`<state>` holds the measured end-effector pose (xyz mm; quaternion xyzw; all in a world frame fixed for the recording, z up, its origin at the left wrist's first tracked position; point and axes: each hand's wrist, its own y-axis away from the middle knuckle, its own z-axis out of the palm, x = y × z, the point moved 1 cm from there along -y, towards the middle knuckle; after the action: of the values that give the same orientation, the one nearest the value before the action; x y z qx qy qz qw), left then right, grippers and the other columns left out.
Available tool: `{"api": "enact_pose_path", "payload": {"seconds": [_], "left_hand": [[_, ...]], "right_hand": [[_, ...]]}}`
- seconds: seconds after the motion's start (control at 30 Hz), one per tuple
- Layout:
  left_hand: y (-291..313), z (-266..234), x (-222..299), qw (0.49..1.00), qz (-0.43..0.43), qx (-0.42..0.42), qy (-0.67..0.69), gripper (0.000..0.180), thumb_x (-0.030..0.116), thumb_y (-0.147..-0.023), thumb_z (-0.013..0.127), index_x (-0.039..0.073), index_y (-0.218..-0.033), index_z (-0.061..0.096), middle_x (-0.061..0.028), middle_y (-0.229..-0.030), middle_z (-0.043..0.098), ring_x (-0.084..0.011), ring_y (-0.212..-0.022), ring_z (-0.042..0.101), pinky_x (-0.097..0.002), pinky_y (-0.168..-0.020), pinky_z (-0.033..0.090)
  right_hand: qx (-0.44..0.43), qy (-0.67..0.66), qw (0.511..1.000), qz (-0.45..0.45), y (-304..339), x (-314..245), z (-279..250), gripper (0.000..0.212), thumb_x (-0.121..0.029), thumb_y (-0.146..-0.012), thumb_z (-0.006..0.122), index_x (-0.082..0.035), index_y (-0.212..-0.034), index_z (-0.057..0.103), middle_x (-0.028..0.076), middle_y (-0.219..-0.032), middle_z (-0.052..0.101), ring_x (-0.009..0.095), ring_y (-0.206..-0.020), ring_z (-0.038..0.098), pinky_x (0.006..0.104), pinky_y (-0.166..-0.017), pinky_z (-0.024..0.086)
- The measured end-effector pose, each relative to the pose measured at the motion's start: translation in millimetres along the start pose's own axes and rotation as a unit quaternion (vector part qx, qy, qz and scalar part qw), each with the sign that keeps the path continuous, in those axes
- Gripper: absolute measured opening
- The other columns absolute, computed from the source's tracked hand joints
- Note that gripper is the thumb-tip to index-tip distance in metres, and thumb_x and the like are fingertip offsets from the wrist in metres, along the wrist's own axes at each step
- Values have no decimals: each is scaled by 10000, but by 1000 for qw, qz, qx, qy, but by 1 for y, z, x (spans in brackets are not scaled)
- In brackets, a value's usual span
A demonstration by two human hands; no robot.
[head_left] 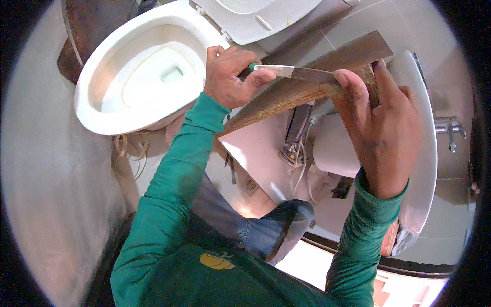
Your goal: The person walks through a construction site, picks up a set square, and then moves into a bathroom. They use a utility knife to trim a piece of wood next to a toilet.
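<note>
My left hand (232, 77) is closed around the green handle of a knife (291, 72), whose flat metal blade points right. The blade lies against the upper edge of a long brown wooden strip (279, 100). My right hand (381, 125) grips the right end of that strip, thumb on top near the blade's tip. The strip runs from my right hand down-left toward my left forearm. Both arms wear green sleeves.
A white toilet bowl (110, 110) with its lid (255, 20) raised sits at the upper left. A white cistern (422, 153) lies behind my right hand. A metal tap (450, 128) is on the right wall. My bent knee in jeans (266, 230) is below.
</note>
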<state>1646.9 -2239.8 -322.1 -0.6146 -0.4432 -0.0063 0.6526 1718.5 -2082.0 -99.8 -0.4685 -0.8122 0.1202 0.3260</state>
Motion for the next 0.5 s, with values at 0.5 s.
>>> {"api": "enact_pose_path", "payload": {"seconds": [0.5], "left_hand": [[5,-1,1,999,10,41,-11,518,612,-851,651,100,-777,666,-46,-674,561,-251,-650,506,-386,-736,335]], "right_hand": [[16,-2,1000,-5,0,-1,0,419,-332,-812,792,-46,-1100,690,157,-778,667,331,-713,567,426,-611,462]]}}
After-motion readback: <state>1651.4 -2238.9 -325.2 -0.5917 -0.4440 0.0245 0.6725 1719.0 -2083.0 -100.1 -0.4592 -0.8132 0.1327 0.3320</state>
